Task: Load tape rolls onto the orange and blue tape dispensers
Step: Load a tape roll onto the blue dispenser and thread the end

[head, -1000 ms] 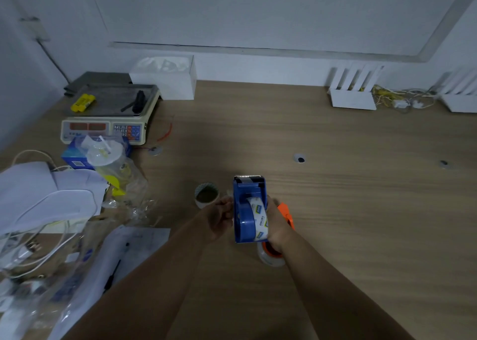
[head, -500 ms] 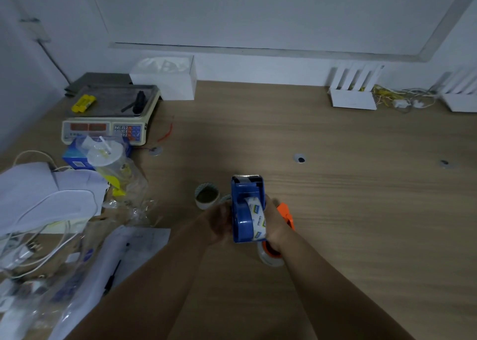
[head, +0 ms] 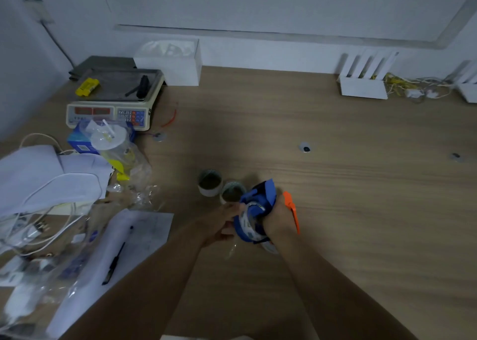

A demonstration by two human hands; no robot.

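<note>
The blue tape dispenser [head: 260, 200] is tilted over to the left above the table, with a tape roll [head: 246, 222] seated in it. My right hand [head: 278, 219] grips the dispenser from the right. My left hand [head: 223, 223] holds its lower left side at the roll, and a clear strip of tape hangs below it. The orange dispenser [head: 291, 208] lies on the table behind my right hand, mostly hidden. Two tape rolls stand on the table just beyond: one [head: 210, 182] at the left, one [head: 232, 191] touching the blue dispenser.
A weighing scale [head: 111, 104] and a white box [head: 170, 61] stand at the back left. Papers, cables, plastic bags and a pen [head: 113, 262] crowd the left side. White slotted racks [head: 364, 79] with yellow wires stand by the back wall.
The blue dispenser has tipped from upright to leaning left and dropped lower. A second tape roll now shows beside the first one, behind the dispenser.
</note>
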